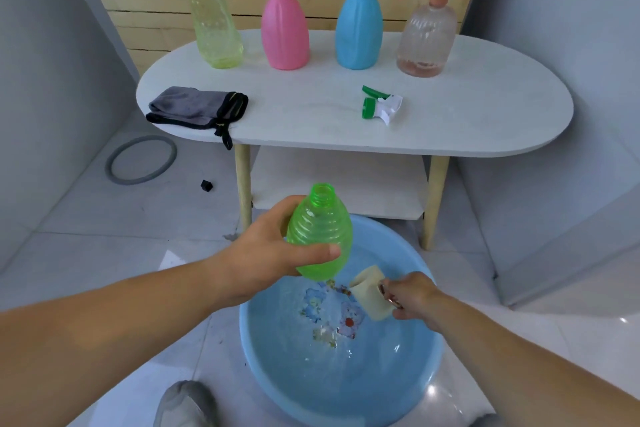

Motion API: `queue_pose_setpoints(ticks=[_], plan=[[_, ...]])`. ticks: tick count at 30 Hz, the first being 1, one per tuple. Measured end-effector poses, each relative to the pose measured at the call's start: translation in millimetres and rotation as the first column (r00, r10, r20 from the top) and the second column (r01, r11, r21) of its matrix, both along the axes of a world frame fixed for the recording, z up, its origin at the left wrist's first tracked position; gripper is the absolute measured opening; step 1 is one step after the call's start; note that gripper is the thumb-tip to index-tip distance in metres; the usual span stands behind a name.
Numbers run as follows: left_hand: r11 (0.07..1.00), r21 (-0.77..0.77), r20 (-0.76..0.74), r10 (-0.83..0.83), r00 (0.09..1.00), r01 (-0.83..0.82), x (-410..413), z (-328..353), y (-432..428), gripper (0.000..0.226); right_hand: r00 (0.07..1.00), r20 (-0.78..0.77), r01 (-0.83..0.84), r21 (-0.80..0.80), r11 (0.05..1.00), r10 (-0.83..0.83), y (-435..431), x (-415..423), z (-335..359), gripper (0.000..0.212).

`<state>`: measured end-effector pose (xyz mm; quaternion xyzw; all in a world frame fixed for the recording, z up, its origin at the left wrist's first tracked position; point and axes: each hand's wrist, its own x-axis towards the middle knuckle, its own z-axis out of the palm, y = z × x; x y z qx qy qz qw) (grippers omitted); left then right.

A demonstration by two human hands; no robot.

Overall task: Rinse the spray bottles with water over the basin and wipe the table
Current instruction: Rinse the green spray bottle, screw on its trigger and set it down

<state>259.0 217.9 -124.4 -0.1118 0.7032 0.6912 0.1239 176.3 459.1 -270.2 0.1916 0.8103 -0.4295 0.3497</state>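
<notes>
- Left grip (273, 250) curled round the capless green bottle (320, 236), thumb across its belly, neck tilted up and away, above the basin (277, 357).
- Right grip (412, 295) pinches the cup (369, 291) by its handle, just beside the bottle's base.
- Handle mostly hidden by the fingers.
- Spray head (381, 108) and cloth (197, 108) lie on the table (485, 115).
- Water level in the basin is hard to tell.

White table (311, 130) holds 4 spray bottles (284, 32), grey cloth (197, 106), loose sprayer head (381, 107).
</notes>
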Motion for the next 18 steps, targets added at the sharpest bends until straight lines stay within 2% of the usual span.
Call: queue_pose_setpoints(ticks=[9,13,18], plan=[[1.0,0.008,0.007,0.009,1.0,-0.009,-4,-6,6,0.068,0.999,0.003,-0.039,0.047,0.998,0.038,-3,-16,-24,0.02],[1.0,0.019,0.005,0.012,1.0,-0.012,-3,-6,6,0.068,1.0,0.026,0.009,0.067,0.998,-0.011,-4,-20,-29,0.03],[0.999,0.038,0.003,0.022,1.0,-0.022,-3,-4,6,0.067,0.999,0.03,0.009,0.072,0.997,-0.011,-9,-22,-31,0.029]])
